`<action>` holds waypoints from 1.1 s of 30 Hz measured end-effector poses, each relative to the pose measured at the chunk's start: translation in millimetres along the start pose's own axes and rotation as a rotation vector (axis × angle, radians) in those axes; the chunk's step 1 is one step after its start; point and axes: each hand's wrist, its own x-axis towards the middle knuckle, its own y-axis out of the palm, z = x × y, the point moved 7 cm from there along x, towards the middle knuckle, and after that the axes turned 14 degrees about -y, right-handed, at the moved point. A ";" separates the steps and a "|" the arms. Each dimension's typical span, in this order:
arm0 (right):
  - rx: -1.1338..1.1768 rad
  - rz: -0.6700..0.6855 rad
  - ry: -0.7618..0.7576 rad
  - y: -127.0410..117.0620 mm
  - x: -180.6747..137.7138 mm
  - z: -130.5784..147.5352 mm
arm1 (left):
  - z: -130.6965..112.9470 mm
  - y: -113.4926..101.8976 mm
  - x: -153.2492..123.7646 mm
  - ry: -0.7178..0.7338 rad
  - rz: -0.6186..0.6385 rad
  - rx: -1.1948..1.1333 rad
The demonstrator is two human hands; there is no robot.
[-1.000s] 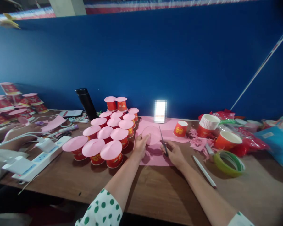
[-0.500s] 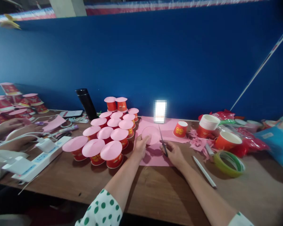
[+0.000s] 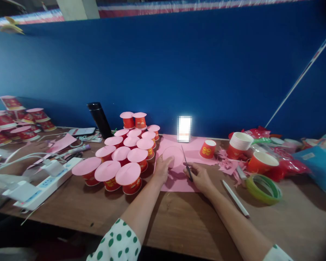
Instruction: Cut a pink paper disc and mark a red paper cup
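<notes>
Between thumb and fingers, my left hand (image 3: 163,168) pinches a round pink paper disc (image 3: 176,156) by its left edge. My right hand (image 3: 199,175) is closed on dark-handled scissors (image 3: 188,168), whose blades point away from me along the disc's right edge. Under both hands lies a large pink paper sheet (image 3: 176,186). Left of my left hand stand several upside-down red paper cups (image 3: 132,186), each topped with a pink paper disc (image 3: 128,174). An upright-looking white-topped red cup (image 3: 208,149) rests on the sheet beyond my right hand.
At right are pink paper scraps (image 3: 228,163), stacked cups (image 3: 238,148), a tape roll (image 3: 264,190) and a white pen (image 3: 235,197). A power strip (image 3: 47,186) with cables and a black bottle (image 3: 99,119) stand left. A co-worker's hand (image 3: 35,148) is at far left, near pink paper.
My hands, the disc and the scissors stay almost in place, with the scissors shifted slightly left. At far left, the co-worker's hands and pink paper have moved.
</notes>
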 end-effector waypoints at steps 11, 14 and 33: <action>-0.032 -0.006 -0.028 -2.1 1.4 3.2 | -0.6 0.0 0.8 -0.025 -0.011 -0.032; 0.001 -0.015 -0.037 -1.9 1.7 1.0 | -0.9 0.9 0.7 -0.008 0.007 -0.032; -0.014 0.001 -0.075 -2.2 3.5 -4.2 | 0.3 3.5 0.6 -0.045 0.040 -0.028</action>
